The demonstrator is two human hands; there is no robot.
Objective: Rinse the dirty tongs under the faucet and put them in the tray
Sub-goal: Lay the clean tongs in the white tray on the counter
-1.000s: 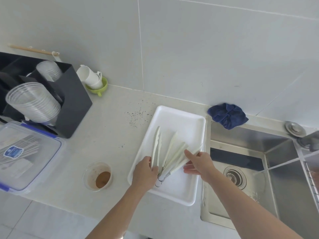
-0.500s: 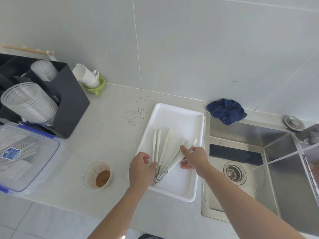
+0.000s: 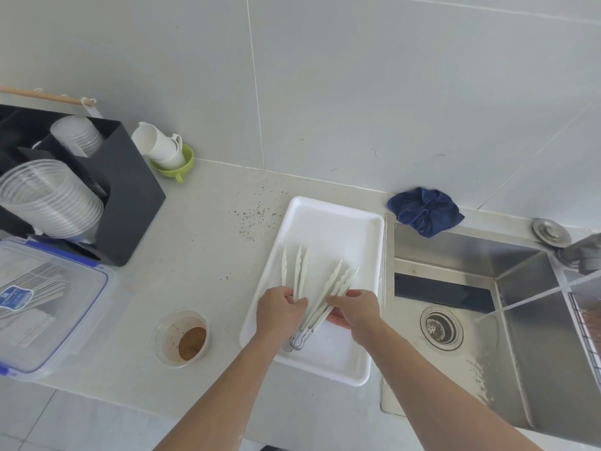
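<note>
Several pale white tongs (image 3: 336,281) lie fanned out in the white tray (image 3: 338,222) on the counter, tips pointing away from me and metal hinge ends (image 3: 297,340) toward me. My left hand (image 3: 279,309) grips the left tongs (image 3: 297,268) near their handle. My right hand (image 3: 353,309) curls its fingers around the right-hand tongs lower down. The faucet (image 3: 585,255) is at the far right edge, and a thin stream of water (image 3: 533,297) runs from it into the steel sink (image 3: 455,255).
A small clear bowl with brown residue (image 3: 180,336) sits left of the tray. A black holder with clear cups (image 3: 81,187), a lidded plastic box (image 3: 42,307), white cups in a green dish (image 3: 166,151), a blue cloth (image 3: 426,211) and a wire rack (image 3: 585,330) stand around.
Both hands have slid toward me along the tongs and drawn together near the handles. The fanned tongs have been gathered closer.
</note>
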